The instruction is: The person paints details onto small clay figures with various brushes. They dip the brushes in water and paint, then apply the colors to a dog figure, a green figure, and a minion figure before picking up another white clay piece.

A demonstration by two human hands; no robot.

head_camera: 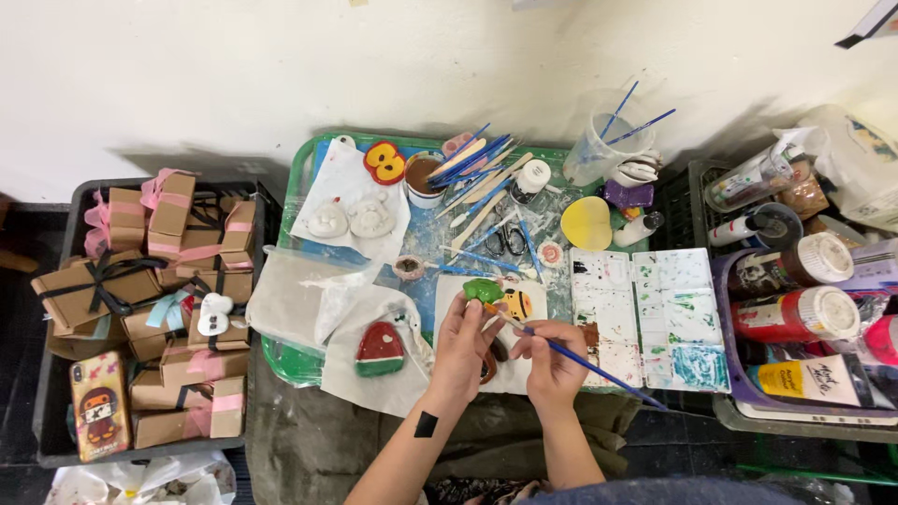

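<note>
Tray [297, 187] center; crate of boxes [150, 271] at its left edge, palette [650, 313] at right edge, paint bottles [804, 313] beyond; brush cup [603, 145] in back-right corner.

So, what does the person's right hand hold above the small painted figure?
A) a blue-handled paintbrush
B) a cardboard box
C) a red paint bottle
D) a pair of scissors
A: the right hand grips a thin blue-handled paintbrush, its tip at the green and yellow figure that the left hand holds.
</note>
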